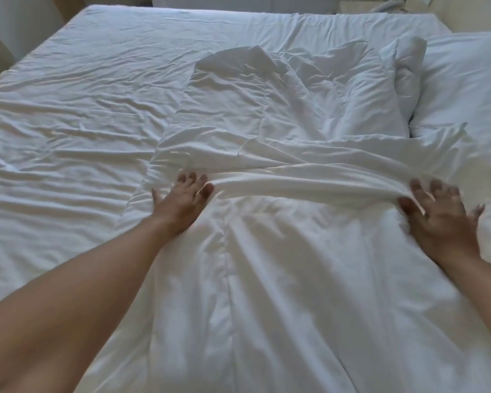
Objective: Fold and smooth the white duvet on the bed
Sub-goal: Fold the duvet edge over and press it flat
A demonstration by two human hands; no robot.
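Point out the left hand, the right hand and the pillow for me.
left hand [183, 198]: head view, back of the hand, flat on the duvet.
right hand [440, 211]: head view, back of the hand, blurred.
pillow [465, 80]: head view, its top face, far right.

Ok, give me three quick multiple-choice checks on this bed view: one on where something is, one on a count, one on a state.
1. Where do the pillows lie?
A. far right of the bed
B. far left
C. under the hands

2. How many hands touch the duvet?
A. none
B. one
C. two

3. The duvet is:
A. smooth and flat
B. wrinkled, with a raised fold
C. rolled in a bundle

Answers:
1 A, the pillows sit at the right edge.
2 C, the left hand and right hand both press on it.
3 B, the duvet shows creases and a ridge between the hands.
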